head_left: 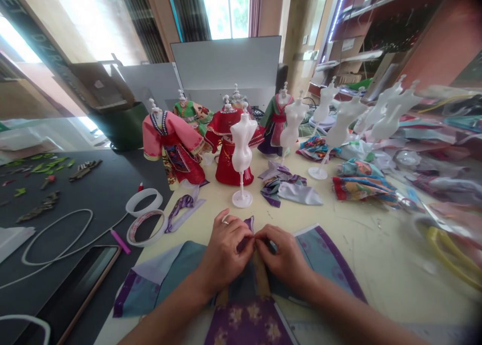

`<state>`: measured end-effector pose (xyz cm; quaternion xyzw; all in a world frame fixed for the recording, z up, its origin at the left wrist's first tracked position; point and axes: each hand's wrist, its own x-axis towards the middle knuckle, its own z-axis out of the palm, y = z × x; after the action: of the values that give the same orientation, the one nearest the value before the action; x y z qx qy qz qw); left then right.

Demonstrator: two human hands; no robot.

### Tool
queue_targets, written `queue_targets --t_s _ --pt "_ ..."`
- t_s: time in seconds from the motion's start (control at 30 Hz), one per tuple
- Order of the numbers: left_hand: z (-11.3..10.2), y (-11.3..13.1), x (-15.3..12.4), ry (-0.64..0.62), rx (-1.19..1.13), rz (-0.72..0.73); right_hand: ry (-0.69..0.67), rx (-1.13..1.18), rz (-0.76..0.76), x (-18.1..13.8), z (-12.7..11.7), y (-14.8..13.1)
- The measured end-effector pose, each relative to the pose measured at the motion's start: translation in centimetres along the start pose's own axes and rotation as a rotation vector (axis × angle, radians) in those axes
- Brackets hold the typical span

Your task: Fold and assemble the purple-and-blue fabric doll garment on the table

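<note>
A small teal and purple doll garment (176,264) lies spread on the pale table, with wide sleeves to both sides and a purple flowered panel (248,320) nearest me. At its upper middle, my left hand (229,239) pinches the purple collar edge, thumb and fingers pressed together; a ring shows on one finger. My right hand (280,252) pinches the same edge just beside it, the fingertips of both hands almost touching. Whether a pin or needle sits between the fingertips is too small to see. Just beyond the hands stands a bare white mini mannequin (242,149).
Dressed mini mannequins in pink (171,139) and red stand behind, with several bare ones at right. Fabric pieces (286,184) lie mid-table. Tape rolls (146,228), a purple pen (120,241), a white cable and a phone (75,290) are at left; yellow-handled scissors (448,254) at right.
</note>
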<state>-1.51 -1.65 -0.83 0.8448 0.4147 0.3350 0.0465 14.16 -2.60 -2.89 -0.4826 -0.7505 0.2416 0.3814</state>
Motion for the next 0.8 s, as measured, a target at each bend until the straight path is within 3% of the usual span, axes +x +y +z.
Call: queue_targets --t_s 0.8 --pt "-0.74 -0.12 0.80 -0.101 -0.332 -0.393 -0.040 0.337 0.204 0.58 -0.51 -0.14"
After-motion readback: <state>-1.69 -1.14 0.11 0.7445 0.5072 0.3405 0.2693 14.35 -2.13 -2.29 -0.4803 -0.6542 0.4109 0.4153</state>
